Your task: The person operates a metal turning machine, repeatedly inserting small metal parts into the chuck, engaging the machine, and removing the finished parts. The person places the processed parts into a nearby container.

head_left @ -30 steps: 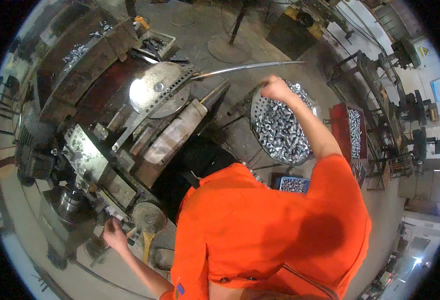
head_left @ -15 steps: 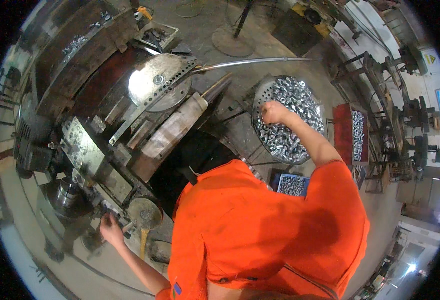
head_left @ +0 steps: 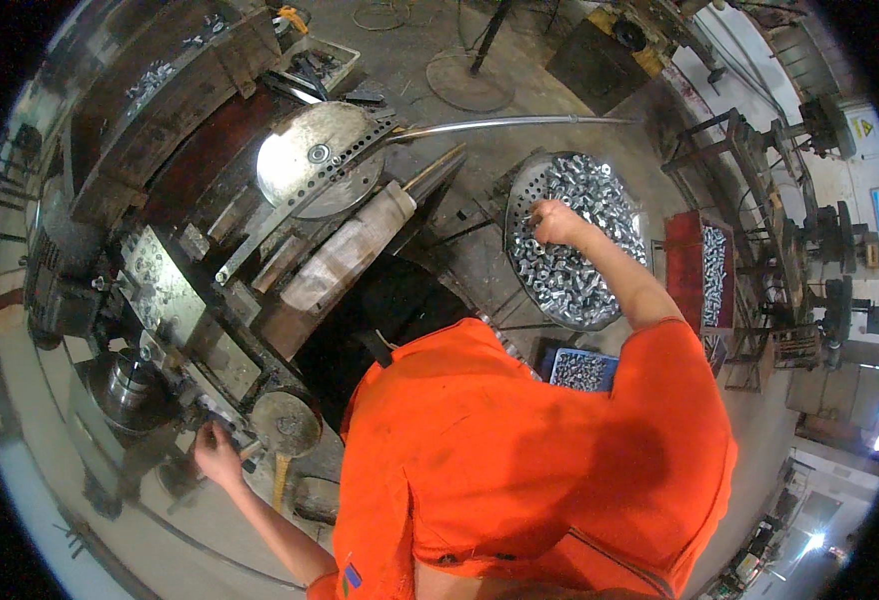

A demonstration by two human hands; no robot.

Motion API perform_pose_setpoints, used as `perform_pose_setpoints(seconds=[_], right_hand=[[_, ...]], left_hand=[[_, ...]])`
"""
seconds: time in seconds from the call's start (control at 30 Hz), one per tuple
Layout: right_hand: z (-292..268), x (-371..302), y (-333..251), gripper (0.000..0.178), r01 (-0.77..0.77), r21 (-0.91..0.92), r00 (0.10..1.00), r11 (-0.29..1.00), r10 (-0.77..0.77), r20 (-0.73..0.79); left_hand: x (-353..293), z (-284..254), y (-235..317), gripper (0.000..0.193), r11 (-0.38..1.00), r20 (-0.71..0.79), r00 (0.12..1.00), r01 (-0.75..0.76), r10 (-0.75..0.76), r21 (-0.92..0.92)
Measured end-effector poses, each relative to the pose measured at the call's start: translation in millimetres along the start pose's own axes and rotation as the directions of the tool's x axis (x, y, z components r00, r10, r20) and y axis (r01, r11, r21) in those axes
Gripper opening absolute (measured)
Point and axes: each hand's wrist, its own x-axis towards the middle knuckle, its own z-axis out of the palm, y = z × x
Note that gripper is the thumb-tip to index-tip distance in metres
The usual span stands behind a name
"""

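My right hand [head_left: 557,222] is over a round perforated tray [head_left: 528,184] on thin legs. Its fingers are curled at the left side of a heap of small shiny metal fittings [head_left: 596,275]; whatever is between the fingertips is too small to make out. My left hand [head_left: 218,456] is stretched out at the lower left, beside the machine's carriage [head_left: 205,350]. The fingers there are bent together near a small dark part of the machine, and their grip is partly hidden. Close to that hand are a round metal disc [head_left: 285,424] and a cylindrical chuck [head_left: 132,382].
A large round plate [head_left: 310,150] with a perforated bar across it tops the machine. Right of the tray stands a red bin [head_left: 685,262] of metal parts. A blue crate [head_left: 605,372] of small parts sits close to my right side. A long rod [head_left: 500,124] juts rightward.
My right hand has shifted slightly to the right over the fittings. My left hand has moved a little to the left, staying near the machine.
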Motion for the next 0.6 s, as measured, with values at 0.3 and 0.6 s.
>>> perform_pose_setpoints(seconds=[0.3,0.6], right_hand=[[-8.3,21.2,-31.5,0.021,-0.041,-0.258,0.993,0.965,0.067,0.094],[-50.5,21.1,-24.6,0.019,-0.05,-0.156,0.998,0.986,0.053,0.018]], left_hand=[[-4.4,-0.3,8.8,0.027,1.0,-0.122,0.993,0.001,-0.002,-0.009],[-8.7,-16.8,28.0,0.027,0.995,-0.072,0.993,0.098,-0.097,0.004]])
